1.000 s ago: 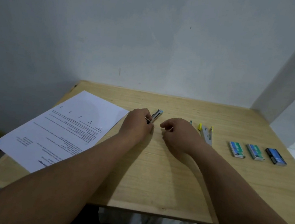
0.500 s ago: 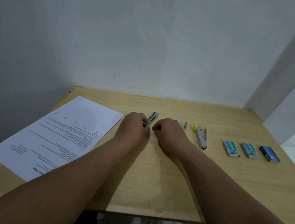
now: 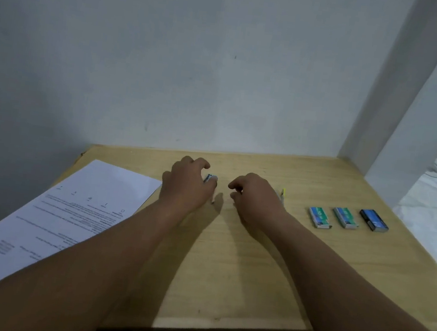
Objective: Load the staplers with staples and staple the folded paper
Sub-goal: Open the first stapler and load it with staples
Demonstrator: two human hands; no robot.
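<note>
Pale wood fills the bottom of the view: the table (image 3: 225,276) runs up against a grey wall, and both forearms reach across it from the near edge. Next in size, the printed paper (image 3: 74,211) lies flat and unfolded at the table's left edge, its near corner hanging over the side. The left hand (image 3: 187,186) is curled over a stapler (image 3: 210,178) toward the far edge, just right of the paper, with only the metal tip showing past the fingers, so it has hold of it, though how tightly is hard to tell. The right hand (image 3: 256,197) sits just beside it, fingers loosely bent, nothing visibly in its grasp. Peeking out behind that hand is a yellow-tipped stapler (image 3: 282,193), mostly hidden. Along the right side, three small staple boxes in a row: green (image 3: 319,217), green (image 3: 345,217) and blue (image 3: 373,220), close together but apart.
</note>
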